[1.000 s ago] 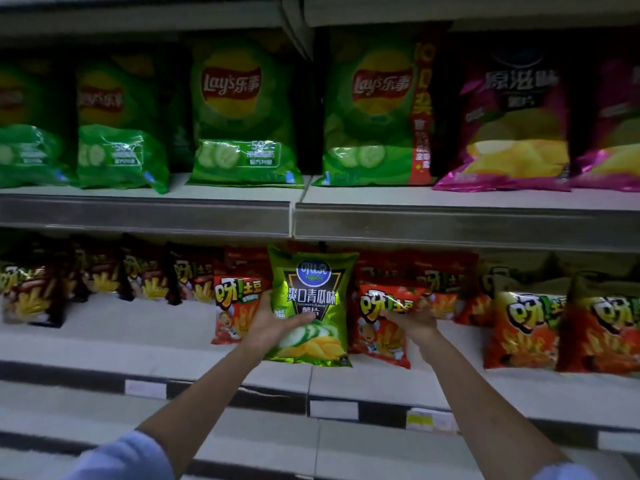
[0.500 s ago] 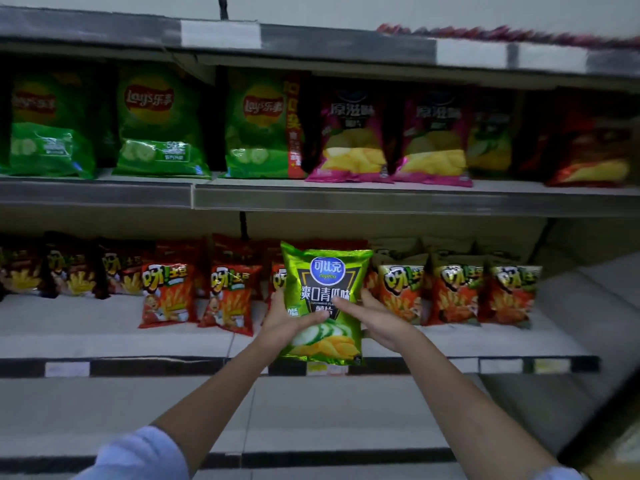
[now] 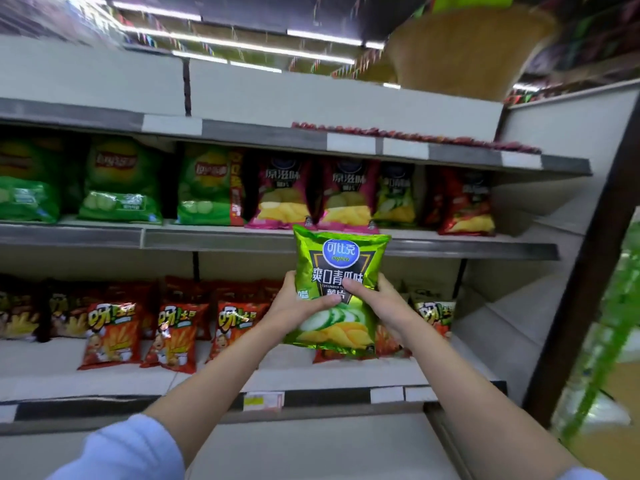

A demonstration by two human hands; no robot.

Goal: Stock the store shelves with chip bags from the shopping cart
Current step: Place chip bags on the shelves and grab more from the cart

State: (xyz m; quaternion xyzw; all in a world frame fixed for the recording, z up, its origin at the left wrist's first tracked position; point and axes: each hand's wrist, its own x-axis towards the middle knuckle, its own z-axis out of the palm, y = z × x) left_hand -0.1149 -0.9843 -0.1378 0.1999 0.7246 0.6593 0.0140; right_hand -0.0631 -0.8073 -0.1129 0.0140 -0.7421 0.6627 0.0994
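Compared with half a second ago, my view has tilted upward: the ceiling lights and a woven basket (image 3: 464, 50) on the top shelf now show, and the cucumber chip bag (image 3: 337, 289) sits higher against the shelving, its top edge overlapping the lip of the middle shelf (image 3: 214, 239) instead of lying level with the lower row. Both hands were already on the bag then; the grip has closed in toward its middle.

My left hand (image 3: 298, 304) grips the bag's left edge, thumb across the front. My right hand (image 3: 377, 297) grips the right edge, thumb pressed on the printed front near the centre.

The bag is held in the air in front of the shelves, upright, long axis vertical, printed face toward me, top seam up and leaning slightly left.

Behind it, red fries bags (image 3: 112, 336) stand on the lower shelf (image 3: 114, 381); green Lay's bags (image 3: 121, 185) and pink chip bags (image 3: 282, 195) stand on the middle shelf.
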